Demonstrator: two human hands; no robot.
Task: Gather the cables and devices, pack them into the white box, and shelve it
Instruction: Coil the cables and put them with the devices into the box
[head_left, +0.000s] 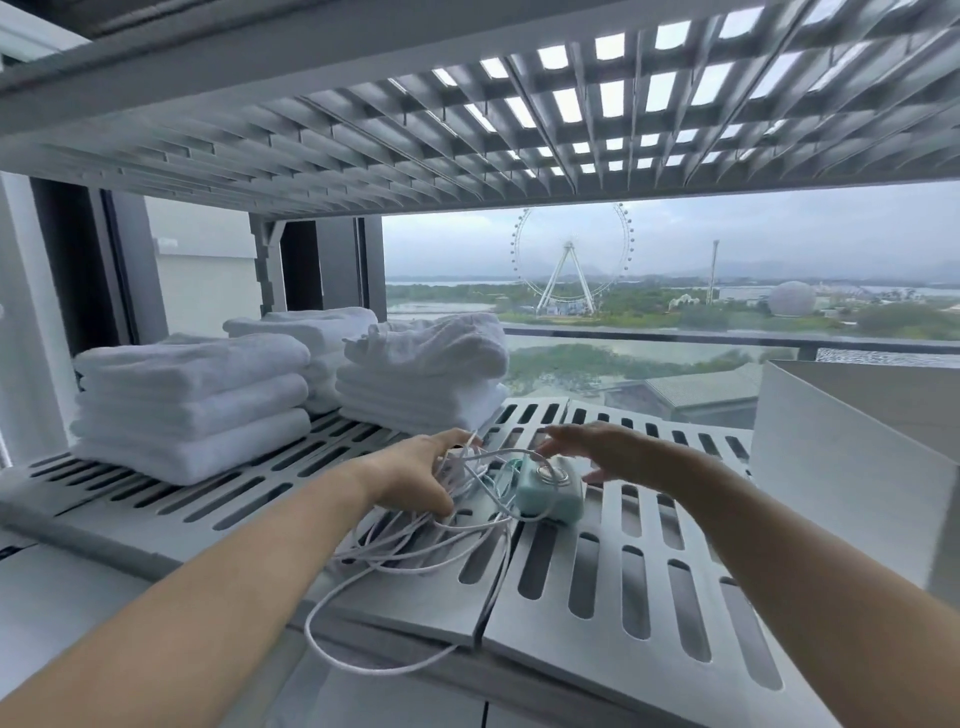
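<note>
A tangle of white cables (415, 540) lies on the slotted grey shelf (639, 571), with one loop hanging over the front edge. My left hand (415, 475) is closed on the top of the cable bundle. A mint-green device (553, 491) with a round metal ring on top rests beside the cables. My right hand (597, 449) hovers just over the device, fingers spread, holding nothing. The white box (841, 467) stands open at the right end of the same shelf.
Three stacks of folded white towels (192, 410) fill the left and back of the shelf. Another slotted shelf (467, 119) hangs close overhead. A window behind shows a Ferris wheel.
</note>
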